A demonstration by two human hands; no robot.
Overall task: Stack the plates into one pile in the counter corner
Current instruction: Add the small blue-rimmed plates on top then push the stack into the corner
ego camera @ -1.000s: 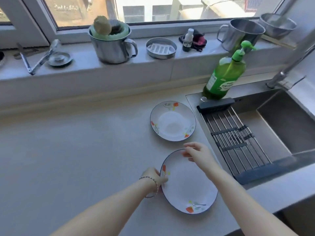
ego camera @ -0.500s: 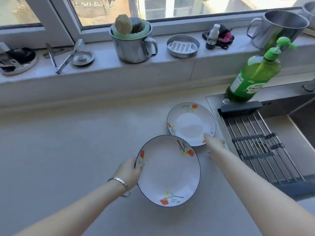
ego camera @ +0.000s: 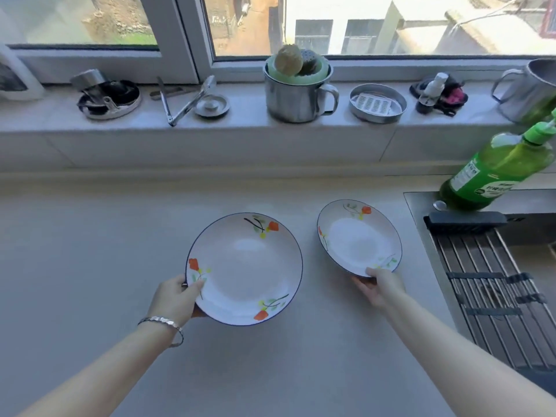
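Your left hand (ego camera: 176,299) grips the larger plate (ego camera: 245,269) at its left rim, thumb curled over the top edge beside an orange flower and fingers tucked underneath; a silver bracelet (ego camera: 162,322) sits on that wrist. Your right hand (ego camera: 380,288) holds the smaller plate (ego camera: 359,237) at its near edge, thumb on the rim and fingers below it. Both plates are white with a thin dark rim line and painted orange flowers. They sit side by side over the pale worktop (ego camera: 90,266), with a clear gap between them, so they are not stacked. You cannot tell from this view whether either plate is lifted off the surface or resting on it. The smaller plate lies near the sink's edge, where a slatted drying rack (ego camera: 493,296) spans the basin and a green soap bottle (ego camera: 496,173) stands at the back corner. Behind the plates runs the window sill (ego camera: 240,124), carrying a steel mug (ego camera: 296,97) stuffed with scrubbers, a pair of tongs (ego camera: 183,100) and a round metal dish (ego camera: 377,103).
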